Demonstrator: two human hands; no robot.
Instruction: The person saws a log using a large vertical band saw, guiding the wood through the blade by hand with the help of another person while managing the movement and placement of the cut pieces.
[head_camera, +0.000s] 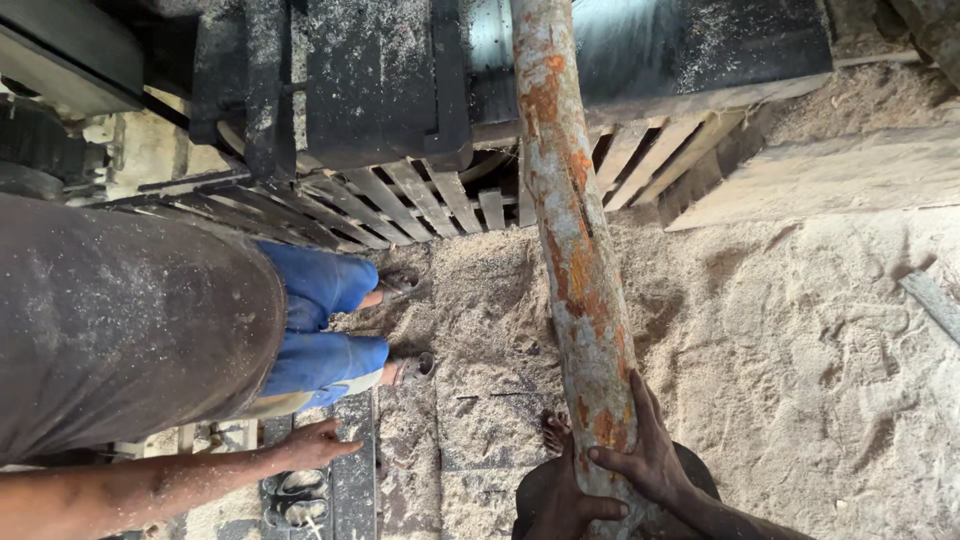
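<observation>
A long peeled log (572, 240) with grey and orange patches runs from the bottom middle up into a dark sawing machine (380, 70). Both of my hands grip its near end. My left hand (562, 505) wraps the log's left side from below. My right hand (648, 455) lies flat on its right side, fingers spread over the bark. A bare foot (555, 432) shows just left of the log beside my left hand.
A co-worker in a brown shirt (120, 320) and blue shorts stands at the left on sawdust, one hand (318, 443) hanging open over wooden slats. A slatted wooden platform (400, 205) fronts the machine. Thick sawdust (800, 350) covers the ground at the right.
</observation>
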